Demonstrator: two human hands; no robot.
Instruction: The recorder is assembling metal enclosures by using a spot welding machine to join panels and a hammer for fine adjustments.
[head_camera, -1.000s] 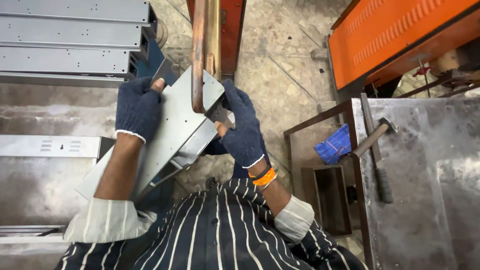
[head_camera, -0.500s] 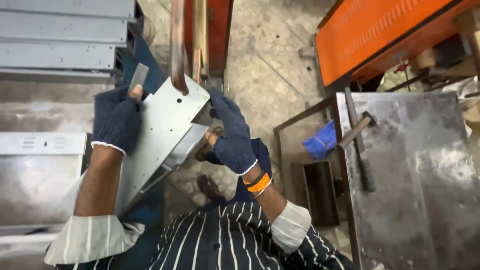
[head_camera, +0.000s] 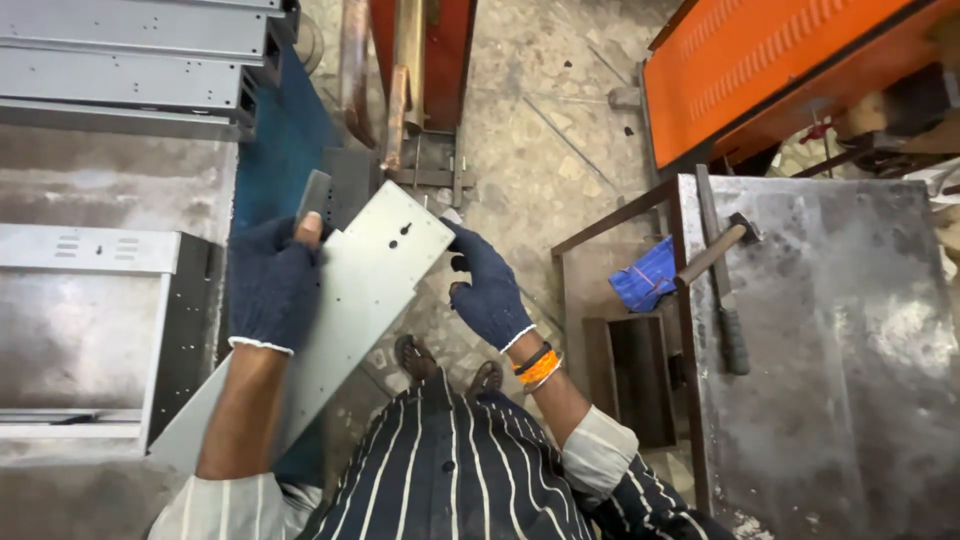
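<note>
A long grey sheet-metal panel (head_camera: 370, 270) with small holes slants from the lower left up toward the middle. My left hand (head_camera: 272, 285), in a dark blue knit glove, grips its upper left edge with the thumb on top. My right hand (head_camera: 490, 290), gloved the same way and with orange and black bands at the wrist, is beside the panel's top right corner. Only its fingertips touch that corner; the thumb stands apart from the edge.
A steel table (head_camera: 830, 330) on the right carries a hammer (head_camera: 715, 255) and a black-handled tool (head_camera: 733, 335), with a blue cloth (head_camera: 645, 275) by its frame. An orange machine (head_camera: 760, 70) stands at the back right. Stacked grey channels (head_camera: 130, 60) and a grey cabinet (head_camera: 90, 320) are on the left, a rusty post (head_camera: 405, 80) ahead.
The panel has come away from the rusty post and swung lower and leftward. My right hand slid from under the panel out to its top right corner.
</note>
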